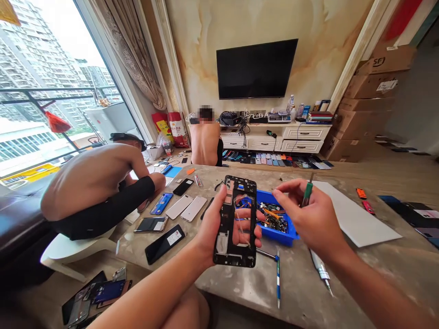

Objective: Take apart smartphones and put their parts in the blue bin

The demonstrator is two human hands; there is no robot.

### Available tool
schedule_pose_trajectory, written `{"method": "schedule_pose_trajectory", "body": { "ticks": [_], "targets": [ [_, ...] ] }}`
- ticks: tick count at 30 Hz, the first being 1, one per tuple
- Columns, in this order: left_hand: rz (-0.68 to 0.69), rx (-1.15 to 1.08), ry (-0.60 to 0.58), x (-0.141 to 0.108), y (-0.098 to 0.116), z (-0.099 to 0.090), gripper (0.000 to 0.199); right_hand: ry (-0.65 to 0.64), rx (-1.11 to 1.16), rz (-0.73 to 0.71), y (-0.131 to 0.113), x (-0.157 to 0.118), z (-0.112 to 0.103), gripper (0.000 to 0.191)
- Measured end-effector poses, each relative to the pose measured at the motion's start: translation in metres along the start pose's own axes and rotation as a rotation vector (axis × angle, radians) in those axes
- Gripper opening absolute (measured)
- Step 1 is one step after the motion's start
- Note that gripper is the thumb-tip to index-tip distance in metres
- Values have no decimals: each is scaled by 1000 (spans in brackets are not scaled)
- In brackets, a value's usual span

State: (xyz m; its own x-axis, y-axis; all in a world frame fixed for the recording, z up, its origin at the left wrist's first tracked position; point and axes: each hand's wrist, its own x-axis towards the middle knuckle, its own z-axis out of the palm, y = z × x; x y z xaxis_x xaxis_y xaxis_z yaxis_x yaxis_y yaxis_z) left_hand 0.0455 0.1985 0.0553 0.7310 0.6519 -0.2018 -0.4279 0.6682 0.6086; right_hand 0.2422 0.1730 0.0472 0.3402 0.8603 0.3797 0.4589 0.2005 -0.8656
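My left hand is closed round a black phone frame, stripped and with an open cut-out through which my fingers show. It is held upright above the table. To the right, my right hand holds a small green-handled screwdriver, its metal shaft pointing up. Thumb and forefinger of that hand come close together; whether anything tiny is between them I cannot tell. Behind and between the hands sits a blue tray of small phone parts and flex cables.
Several phones and pale back covers lie on the table's left. A blue pen-like tool, an electric screwdriver and a white board are nearer right. Two people sit beyond. Cardboard boxes are stacked behind.
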Motion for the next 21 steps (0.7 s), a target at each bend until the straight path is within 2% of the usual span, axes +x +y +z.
{"method": "schedule_pose_trajectory", "body": {
  "ticks": [5,10,14,21],
  "targets": [
    [14,-59,-69,-1,5,-3,70,1,-74,151,70,31,6,23],
    [83,-91,-103,-2,7,-1,67,0,-218,273,128,37,11,14],
    [88,-127,-114,-4,7,-2,73,-4,-334,312,150,35,8,16],
    [92,-111,-112,-7,8,-5,78,-35,-458,297,165,36,7,15]
  ]
}}
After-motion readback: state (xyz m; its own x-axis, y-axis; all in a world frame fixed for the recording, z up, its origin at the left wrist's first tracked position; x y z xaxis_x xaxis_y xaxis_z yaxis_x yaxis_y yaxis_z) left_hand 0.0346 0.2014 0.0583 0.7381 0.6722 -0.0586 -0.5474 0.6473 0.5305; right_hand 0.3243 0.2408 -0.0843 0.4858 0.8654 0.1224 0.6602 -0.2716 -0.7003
